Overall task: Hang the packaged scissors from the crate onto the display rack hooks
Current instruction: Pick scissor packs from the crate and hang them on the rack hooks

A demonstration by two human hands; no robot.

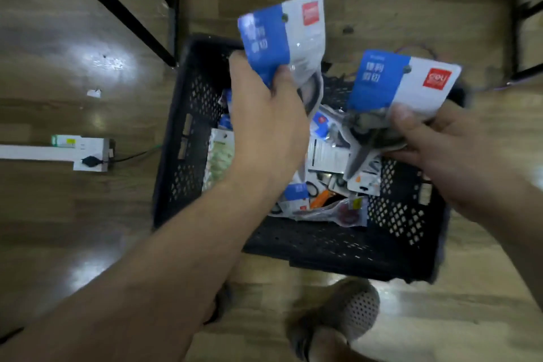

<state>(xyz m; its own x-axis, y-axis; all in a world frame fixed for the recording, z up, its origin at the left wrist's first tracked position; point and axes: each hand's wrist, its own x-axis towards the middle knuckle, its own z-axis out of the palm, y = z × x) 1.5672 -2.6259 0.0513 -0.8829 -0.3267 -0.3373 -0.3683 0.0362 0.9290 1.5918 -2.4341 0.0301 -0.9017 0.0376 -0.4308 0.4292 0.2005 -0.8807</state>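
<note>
Black perforated plastic crate (188,132) sits on the wood-look floor (73,214) at frame centre; we record both hands raised above it. Our left hand (264,117) grasps one blue-and-white packaged scissors (282,32) by its lower part, card top pointing to 12 o'clock, with the fingers (238,67) curled round it and the thumb across the front. Our right hand (440,141), at 3 o'clock of the left, pinches a second pack (405,82) low down, thumb on the card, its top tilted toward 1 o'clock. More packs (323,182) lie loose in the crate bottom. Black rack legs (173,9) stand at 11 o'clock of the crate. On the floor we note a white power strip (88,153) at 9 o'clock and a shoe (349,311) at 6 o'clock.
</note>
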